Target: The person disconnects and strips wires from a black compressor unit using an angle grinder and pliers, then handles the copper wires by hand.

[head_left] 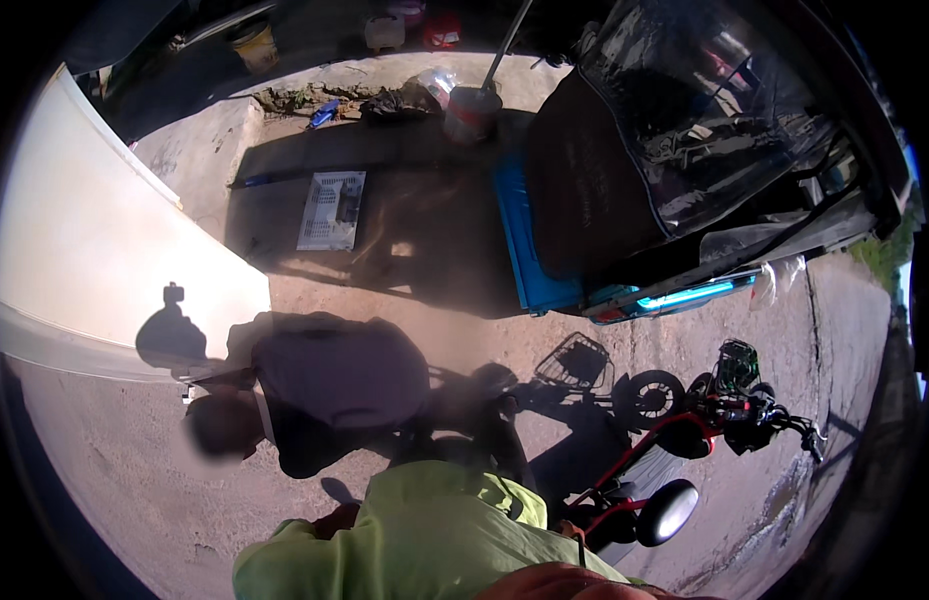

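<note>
A dark patch of skin, seemingly my left hand (336, 520), shows beside my lime-yellow shirt (434, 535); its fingers are hidden. At the lower edge, reddish skin that seems to be my right hand or forearm (569, 582) comes in, and no fingers can be made out. Just ahead of my shirt is a rounded, dark grey, cloth-like shape (344, 370) whose kind I cannot tell. A blurred dark round form (224, 425) is at its left. Neither hand visibly holds anything.
A red motorbike (684, 435) stands at the right. Beyond it is a blue three-wheeled vehicle (534, 265) with a clear plastic screen. A white perforated basket (332, 210) lies ahead, near a bucket (471, 115) with a pole. A white panel (104, 220) rises at the left.
</note>
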